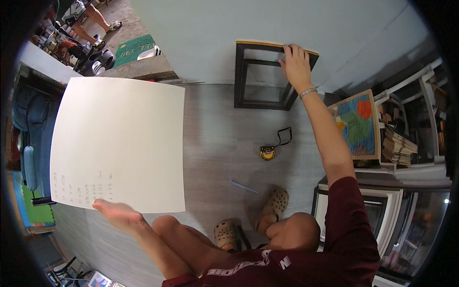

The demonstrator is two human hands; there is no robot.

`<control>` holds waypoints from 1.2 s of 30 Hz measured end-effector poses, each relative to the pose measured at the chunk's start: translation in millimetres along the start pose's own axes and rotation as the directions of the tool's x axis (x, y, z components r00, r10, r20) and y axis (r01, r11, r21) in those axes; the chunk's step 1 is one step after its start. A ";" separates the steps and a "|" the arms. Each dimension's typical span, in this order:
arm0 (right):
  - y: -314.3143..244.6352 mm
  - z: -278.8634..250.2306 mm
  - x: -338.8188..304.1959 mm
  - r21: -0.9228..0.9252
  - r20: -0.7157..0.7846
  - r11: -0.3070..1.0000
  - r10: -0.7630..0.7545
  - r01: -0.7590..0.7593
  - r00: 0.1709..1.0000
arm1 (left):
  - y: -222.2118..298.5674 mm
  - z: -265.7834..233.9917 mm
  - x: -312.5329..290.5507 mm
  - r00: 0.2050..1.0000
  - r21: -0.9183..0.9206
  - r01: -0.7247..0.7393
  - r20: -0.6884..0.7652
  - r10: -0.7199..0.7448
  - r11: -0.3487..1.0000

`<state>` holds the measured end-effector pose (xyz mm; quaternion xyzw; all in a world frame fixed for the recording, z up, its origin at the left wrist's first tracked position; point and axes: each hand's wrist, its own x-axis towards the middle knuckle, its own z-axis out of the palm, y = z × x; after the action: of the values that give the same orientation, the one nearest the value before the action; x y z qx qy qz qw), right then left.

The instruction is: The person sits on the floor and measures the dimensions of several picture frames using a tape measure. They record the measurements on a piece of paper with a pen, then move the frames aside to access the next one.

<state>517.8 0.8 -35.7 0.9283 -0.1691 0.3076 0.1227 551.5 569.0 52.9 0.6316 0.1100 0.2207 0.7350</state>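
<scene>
My left hand (pixel 117 211) grips the lower edge of a large white sheet (pixel 119 138), its thumb on the front and the other fingers hidden behind. Rows of small handwriting run along the sheet's lower left. At the far wall, a black picture frame (pixel 240 79) with a yellowish top edge stands upright on the floor. My right hand (pixel 297 67) is closed over the right part of that top edge, with the arm stretched out. A yellow and black tape measure (pixel 267 152) with a black strap lies on the floor, and nearer to me is a slim bluish pen-like stick (pixel 245 186).
On the right are a shelf rack (pixel 430 91), a colourful textured picture (pixel 356 125) and several framed panels (pixel 392 210). A doorway at the far left shows a green mat (pixel 134 49), shoes and another person's legs (pixel 97 19). Blue items (pixel 29 162) stand along the left.
</scene>
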 end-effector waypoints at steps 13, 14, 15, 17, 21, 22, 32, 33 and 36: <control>2.1 -39.5 -27.5 0.270 0.002 0.954 -0.137 0.132 0.991 | -7.0 20.6 -8.4 0.994 -0.036 -0.039 0.105 0.042 0.999; 0.2 -44.5 -33.2 0.247 -0.008 0.959 -0.141 0.138 0.990 | -14.7 16.9 -3.0 0.995 -0.042 -0.032 0.097 0.036 0.999; -4.2 -52.6 -33.4 0.225 -0.022 0.962 -0.151 0.151 0.988 | -17.2 14.0 1.4 0.996 -0.051 -0.027 0.081 0.031 0.998; -7.9 -71.2 -37.4 0.176 -0.036 0.974 -0.135 0.139 0.990 | -15.0 21.7 -2.1 0.995 -0.032 -0.066 0.074 0.068 0.997; -4.7 -143.7 -49.6 0.092 -0.074 0.996 -0.008 0.015 0.997 | -25.7 18.9 3.6 0.992 -0.032 -0.033 0.117 0.037 0.999; -2.3 -160.9 -54.9 0.086 -0.111 0.996 0.016 -0.007 0.994 | -15.0 34.3 -9.9 0.990 -0.067 -0.031 0.133 0.040 0.997; -5.4 -330.7 -199.3 -0.115 -0.038 0.847 0.519 -0.520 0.854 | -74.7 21.6 31.8 0.978 -0.065 0.004 0.210 0.010 0.998; -6.1 -342.0 -217.6 -0.156 -0.023 0.819 0.556 -0.552 0.831 | -71.7 28.9 27.9 0.979 -0.064 0.001 0.205 0.012 0.998; -5.4 -369.7 -277.2 -0.224 -0.001 0.742 0.648 -0.631 0.762 | -89.5 23.6 44.5 0.970 -0.025 -0.027 0.240 0.032 0.999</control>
<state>115.3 194.5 82.5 0.8066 -0.5133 0.2752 0.1009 617.6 559.4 -25.2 0.6474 0.0083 0.1545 0.7463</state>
